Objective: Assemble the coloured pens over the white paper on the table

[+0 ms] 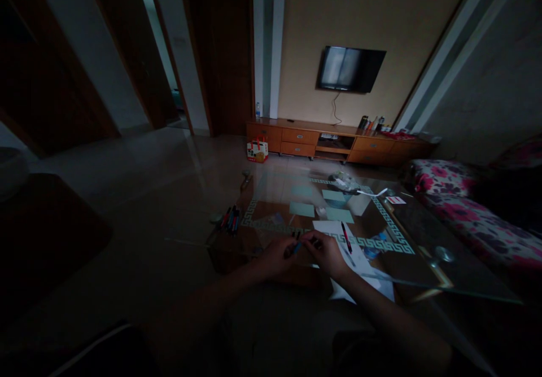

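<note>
Over the near edge of the glass table (271, 196), my two hands meet around a small blue and dark pen (297, 248). My left hand (278, 257) is closed on it, fingers curled. My right hand (325, 253) pinches at its upper end, though the dim light hides exactly what lies between the fingertips. Just right of my hands, a red and black pen (346, 237) rests on white paper (359, 259). To the left, a bunch of red, blue and black pens (230, 222) lies at the table's left side.
A crumpled clear plastic bag (344, 182) and a red and white card (396, 200) sit farther back on the table. Beyond stand a wooden TV cabinet (298, 135) and a carton (257, 151). A floral sofa (470, 213) is at the right.
</note>
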`<action>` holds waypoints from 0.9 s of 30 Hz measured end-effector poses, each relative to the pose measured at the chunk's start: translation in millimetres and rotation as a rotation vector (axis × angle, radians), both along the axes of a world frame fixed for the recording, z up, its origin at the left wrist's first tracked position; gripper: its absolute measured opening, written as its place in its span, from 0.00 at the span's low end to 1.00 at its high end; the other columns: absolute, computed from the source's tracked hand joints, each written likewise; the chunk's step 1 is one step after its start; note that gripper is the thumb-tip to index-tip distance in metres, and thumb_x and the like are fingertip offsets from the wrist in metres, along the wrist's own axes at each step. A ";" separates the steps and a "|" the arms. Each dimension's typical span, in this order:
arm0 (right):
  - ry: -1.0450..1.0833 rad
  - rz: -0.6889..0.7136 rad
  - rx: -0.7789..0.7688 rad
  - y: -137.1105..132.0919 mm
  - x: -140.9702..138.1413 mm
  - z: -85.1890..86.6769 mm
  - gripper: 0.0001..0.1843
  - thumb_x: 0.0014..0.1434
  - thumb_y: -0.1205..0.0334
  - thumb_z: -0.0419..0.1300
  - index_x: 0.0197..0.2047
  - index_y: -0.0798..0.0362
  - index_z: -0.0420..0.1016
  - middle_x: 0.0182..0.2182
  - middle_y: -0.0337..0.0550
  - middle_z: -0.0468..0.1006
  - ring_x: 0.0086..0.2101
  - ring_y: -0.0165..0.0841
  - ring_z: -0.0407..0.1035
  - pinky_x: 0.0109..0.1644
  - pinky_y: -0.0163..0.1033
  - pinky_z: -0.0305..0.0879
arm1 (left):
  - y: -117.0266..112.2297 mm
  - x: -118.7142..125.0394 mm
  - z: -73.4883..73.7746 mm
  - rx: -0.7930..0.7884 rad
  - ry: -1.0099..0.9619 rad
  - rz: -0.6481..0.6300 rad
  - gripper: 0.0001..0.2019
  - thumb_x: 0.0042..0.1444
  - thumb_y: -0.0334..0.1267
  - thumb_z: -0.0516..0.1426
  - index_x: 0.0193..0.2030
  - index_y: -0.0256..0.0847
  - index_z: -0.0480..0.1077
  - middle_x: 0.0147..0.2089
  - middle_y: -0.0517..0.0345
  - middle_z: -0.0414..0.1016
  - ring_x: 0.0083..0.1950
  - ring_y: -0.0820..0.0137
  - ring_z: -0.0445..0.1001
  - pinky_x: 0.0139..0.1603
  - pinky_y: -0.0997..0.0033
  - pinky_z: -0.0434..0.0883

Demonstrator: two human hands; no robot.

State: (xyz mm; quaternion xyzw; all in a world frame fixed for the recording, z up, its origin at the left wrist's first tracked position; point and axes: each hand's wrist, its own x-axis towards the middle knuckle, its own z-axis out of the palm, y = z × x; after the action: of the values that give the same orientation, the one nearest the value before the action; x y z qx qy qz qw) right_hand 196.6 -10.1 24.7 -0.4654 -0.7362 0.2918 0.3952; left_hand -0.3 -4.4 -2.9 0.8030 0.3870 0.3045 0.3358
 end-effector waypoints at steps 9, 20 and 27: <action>0.006 0.020 -0.012 -3.9 -3.5 1.4 0.11 0.63 0.56 0.57 0.39 0.52 0.76 0.34 0.41 0.80 0.35 0.33 0.75 0.40 0.36 0.69 | -4.4 2.0 5.4 0.002 -0.007 -0.047 0.10 0.57 0.35 0.55 0.44 0.38 0.72 0.35 0.58 0.74 0.35 0.71 0.70 0.35 0.74 0.64; 0.041 -0.001 -0.012 -3.9 -4.1 2.9 0.12 0.63 0.54 0.57 0.40 0.52 0.77 0.36 0.43 0.81 0.36 0.34 0.75 0.41 0.38 0.70 | -5.1 2.7 4.4 -0.034 -0.072 0.005 0.08 0.57 0.37 0.56 0.43 0.38 0.70 0.34 0.58 0.73 0.34 0.71 0.70 0.34 0.74 0.64; 0.050 0.005 -0.015 -3.5 -4.3 -1.7 0.13 0.62 0.53 0.57 0.38 0.52 0.78 0.36 0.43 0.81 0.37 0.35 0.76 0.44 0.40 0.71 | -2.9 3.2 1.1 -0.038 -0.079 0.015 0.07 0.57 0.35 0.56 0.42 0.38 0.70 0.34 0.59 0.73 0.35 0.71 0.70 0.35 0.74 0.65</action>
State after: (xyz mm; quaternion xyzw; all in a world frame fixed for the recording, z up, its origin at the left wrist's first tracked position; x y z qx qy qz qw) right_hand 192.2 -13.6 23.0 -0.4592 -0.7250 0.3098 0.4094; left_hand 2.8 -7.3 -1.8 0.7808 0.3852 0.3311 0.3638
